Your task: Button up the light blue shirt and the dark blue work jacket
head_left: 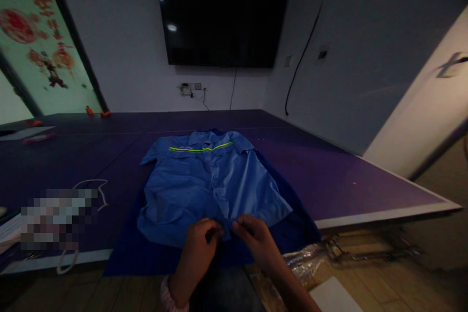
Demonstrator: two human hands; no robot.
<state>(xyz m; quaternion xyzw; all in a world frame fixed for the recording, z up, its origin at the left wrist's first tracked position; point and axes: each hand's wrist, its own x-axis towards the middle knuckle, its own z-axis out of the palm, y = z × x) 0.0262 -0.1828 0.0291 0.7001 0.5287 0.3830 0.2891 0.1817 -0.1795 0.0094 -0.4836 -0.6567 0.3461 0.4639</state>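
A blue short-sleeved work shirt [204, 180] with a yellow-green stripe across the chest lies flat, front up, on a dark blue cloth [131, 253] spread over the table. My left hand [199, 246] and my right hand [256, 239] meet at the shirt's bottom hem in the middle. Both have fingers pinched on the hem fabric near the button placket.
The large purple table [329, 170] ends close to me, its white edge running right. A white cord [98, 190] and a blurred patch lie at the left. A dark TV [221, 17] hangs on the far wall. Clear plastic wrap [307, 256] sits below the table edge.
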